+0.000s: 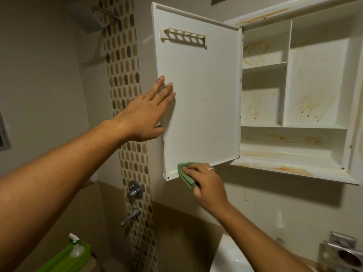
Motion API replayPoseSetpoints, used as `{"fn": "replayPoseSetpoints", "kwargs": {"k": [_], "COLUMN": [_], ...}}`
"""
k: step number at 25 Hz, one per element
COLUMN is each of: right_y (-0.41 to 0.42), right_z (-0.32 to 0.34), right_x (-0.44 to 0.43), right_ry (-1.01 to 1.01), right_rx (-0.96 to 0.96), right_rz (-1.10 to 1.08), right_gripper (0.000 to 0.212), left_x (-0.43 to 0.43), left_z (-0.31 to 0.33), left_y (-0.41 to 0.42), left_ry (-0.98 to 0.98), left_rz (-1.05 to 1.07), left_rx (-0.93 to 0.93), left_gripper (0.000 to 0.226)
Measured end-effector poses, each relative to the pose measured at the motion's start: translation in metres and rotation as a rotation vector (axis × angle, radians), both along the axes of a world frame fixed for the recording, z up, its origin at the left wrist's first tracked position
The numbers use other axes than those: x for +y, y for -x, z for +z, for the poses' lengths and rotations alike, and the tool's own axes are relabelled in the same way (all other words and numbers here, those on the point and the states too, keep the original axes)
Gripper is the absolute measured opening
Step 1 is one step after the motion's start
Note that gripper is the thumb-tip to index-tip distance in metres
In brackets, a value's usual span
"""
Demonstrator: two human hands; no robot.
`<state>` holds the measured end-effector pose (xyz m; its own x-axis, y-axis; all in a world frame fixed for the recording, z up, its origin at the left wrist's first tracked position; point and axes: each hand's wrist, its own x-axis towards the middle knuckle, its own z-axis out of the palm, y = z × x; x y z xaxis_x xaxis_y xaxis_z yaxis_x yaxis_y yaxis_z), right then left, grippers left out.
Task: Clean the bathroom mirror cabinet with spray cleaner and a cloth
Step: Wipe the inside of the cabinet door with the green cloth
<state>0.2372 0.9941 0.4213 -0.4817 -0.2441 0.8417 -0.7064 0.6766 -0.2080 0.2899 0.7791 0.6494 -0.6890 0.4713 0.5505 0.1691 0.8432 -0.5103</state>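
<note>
Along door (pixel 200 99) bottom edge, folded cloth (pixel 186 174) lengthwise.

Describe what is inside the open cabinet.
The cabinet holds only bare white shelves streaked with orange-brown stains. No items show. The open door hides nothing inside; the far right edge is cut off.

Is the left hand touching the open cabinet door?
Touching. The head view shows the left hand flat on the cabinet door, fingers spread over its outer edge.
</note>
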Motion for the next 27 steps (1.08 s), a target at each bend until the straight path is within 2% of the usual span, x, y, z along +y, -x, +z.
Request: {"fn": "replayPoseSetpoints", "kwargs": {"k": [1, 3, 5, 9, 13, 17, 18, 21, 25, 27], "right_y": [0.004, 0.020, 0.014, -0.013, 0.001, -0.023, -0.021, -0.006, -0.026, -0.025], "right_z": [0.000, 0.016, 0.029, 0.017, 0.038, 0.030, 0.031, 0.042, 0.036, 0.024], "right_x": [0.016, 0.047, 0.038, -0.003, 0.029, -0.007, 0.003, 0.028, -0.007, -0.001], "right_ry": [-0.087, -0.030, -0.007, -0.226, -0.124, -0.264, -0.270, -0.169, -0.199, -0.251], "right_rx": [0.024, -0.050, -0.129, -0.023, -0.178, -0.073, -0.054, -0.182, -0.161, -0.109], "right_rz": [-0.023, -0.238, -0.427, -0.188, -0.450, -0.210, -0.226, -0.442, -0.199, -0.173], "right_gripper": [0.042, 0.030, 0.024, 0.021, 0.022, 0.020, 0.020, 0.025, 0.028, 0.038], "left_x": [0.001, 0.002, 0.004, 0.005, 0.009, 0.010, 0.011, 0.013, 0.014, 0.017], "left_z": [0.000, 0.000, -0.001, -0.003, -0.002, -0.006, -0.006, -0.005, -0.009, -0.011], "left_y": [0.000, 0.000, -0.001, -0.002, -0.005, -0.003, -0.003, -0.003, -0.002, -0.002], "left_ry": [0.002, -0.002, -0.011, -0.028, -0.031, -0.046, -0.050, -0.063, -0.070, -0.073], "left_rz": [0.000, 0.001, -0.004, 0.009, 0.019, 0.023, 0.020, 0.015, 0.033, 0.040], "left_rx": [0.002, 0.002, -0.004, -0.004, -0.014, -0.005, -0.011, -0.024, -0.009, -0.012], "left_gripper": [0.099, 0.099, 0.099, 0.099, 0.100, 0.102, 0.103, 0.105, 0.105, 0.105]}}
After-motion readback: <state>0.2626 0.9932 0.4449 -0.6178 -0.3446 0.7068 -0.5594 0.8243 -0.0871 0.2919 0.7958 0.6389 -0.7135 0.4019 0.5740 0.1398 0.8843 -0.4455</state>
